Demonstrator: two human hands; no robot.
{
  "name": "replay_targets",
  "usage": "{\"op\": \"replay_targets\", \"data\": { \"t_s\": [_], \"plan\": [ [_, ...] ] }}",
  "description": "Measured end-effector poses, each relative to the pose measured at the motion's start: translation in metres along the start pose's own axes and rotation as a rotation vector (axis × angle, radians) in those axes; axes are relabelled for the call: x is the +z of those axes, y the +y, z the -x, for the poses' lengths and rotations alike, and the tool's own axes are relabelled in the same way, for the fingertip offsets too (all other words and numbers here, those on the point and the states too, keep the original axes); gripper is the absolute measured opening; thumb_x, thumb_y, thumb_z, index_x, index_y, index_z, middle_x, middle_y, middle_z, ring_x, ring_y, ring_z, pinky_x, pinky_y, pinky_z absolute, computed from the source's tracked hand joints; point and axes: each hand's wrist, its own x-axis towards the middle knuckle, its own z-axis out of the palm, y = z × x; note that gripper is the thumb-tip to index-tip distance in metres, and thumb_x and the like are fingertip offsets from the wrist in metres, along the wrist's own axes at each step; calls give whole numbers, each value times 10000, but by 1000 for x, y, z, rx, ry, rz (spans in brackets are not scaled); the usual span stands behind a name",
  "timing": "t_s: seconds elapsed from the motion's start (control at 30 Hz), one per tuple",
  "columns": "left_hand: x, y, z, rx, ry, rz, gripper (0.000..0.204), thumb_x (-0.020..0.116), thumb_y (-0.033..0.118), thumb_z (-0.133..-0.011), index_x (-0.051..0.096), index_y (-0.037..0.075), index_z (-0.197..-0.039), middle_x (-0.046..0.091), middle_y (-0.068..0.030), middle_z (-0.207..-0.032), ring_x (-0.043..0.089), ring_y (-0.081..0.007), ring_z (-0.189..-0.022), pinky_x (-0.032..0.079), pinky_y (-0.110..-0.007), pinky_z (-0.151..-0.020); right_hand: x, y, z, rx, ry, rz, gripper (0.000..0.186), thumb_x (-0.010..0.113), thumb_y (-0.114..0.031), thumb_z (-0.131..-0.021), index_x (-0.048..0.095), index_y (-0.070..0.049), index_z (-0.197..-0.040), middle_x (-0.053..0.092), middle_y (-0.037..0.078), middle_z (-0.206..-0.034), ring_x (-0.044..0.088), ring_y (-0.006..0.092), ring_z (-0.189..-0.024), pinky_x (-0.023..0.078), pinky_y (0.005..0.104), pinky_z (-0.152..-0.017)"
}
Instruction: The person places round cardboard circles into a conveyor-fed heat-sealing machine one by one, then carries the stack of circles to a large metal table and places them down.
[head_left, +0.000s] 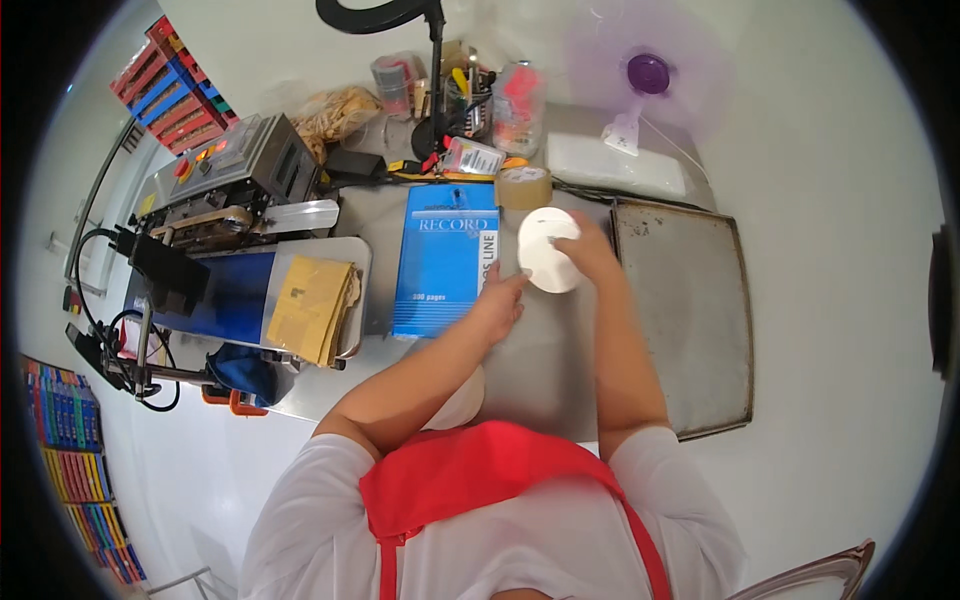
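A round white disc [545, 262], like a lid or a stack of paper rounds, is over the steel table. My right hand [592, 248] grips its right side, thumb on top and the other fingers mostly hidden. At the disc's lower left edge is my left hand [497, 307], thumb and forefinger apart; the fingertip seems to touch the rim. Beside that hand lies a blue record book [440, 260]. Another pale round thing [460, 402] shows partly beneath my left forearm, at the table's front edge.
A rusty-rimmed metal tray [690, 320] lies at right. To the left stands a sealing machine [235, 200] with brown envelopes [310, 310] on its belt. Brown tape [523, 187], a black stand [430, 135] and a purple fan [648, 75] are at the back.
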Motion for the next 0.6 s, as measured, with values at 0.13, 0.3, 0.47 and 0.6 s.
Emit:
{"op": "replay_targets", "data": {
  "t_s": [0.13,0.3,0.47,0.6],
  "plan": [
    [-4,-10,-11,890,147,-763,859,689,179,-740,157,35,-1399,259,-222,-1372,317,-357,-1249,296,-407,-1022,-12,-26,58,15,-8,63,425,614,-127,-738,518,-56,-1146,612,164,-1006,590,304,-952,455,356,-831],
    [15,-18,-2,719,-99,-1145,792,701,121,-677,296,49,-1354,389,-250,-1268,379,-391,-1193,340,-399,-1003,30,42,82,-253,136,67,446,626,-92,-743,500,-82,-1171,564,137,-1073,565,285,-995,440,352,-861],
    [-21,-6,42,1047,-141,-992,723,666,35,-705,328,95,-1342,402,-186,-1285,433,-342,-1157,378,-379,-967,30,-24,110,-58,268,-233,489,644,-92,-780,450,-62,-1228,528,92,-1079,508,176,-1025,423,297,-872],
    [-39,16,149,1422,-200,-447,706,675,96,-751,307,95,-1352,402,-163,-1283,441,-285,-1138,386,-399,-935,38,-99,158,-536,372,-346,573,654,-160,-792,375,19,-1259,486,107,-1170,512,212,-1032,455,333,-866]
  ]
}}
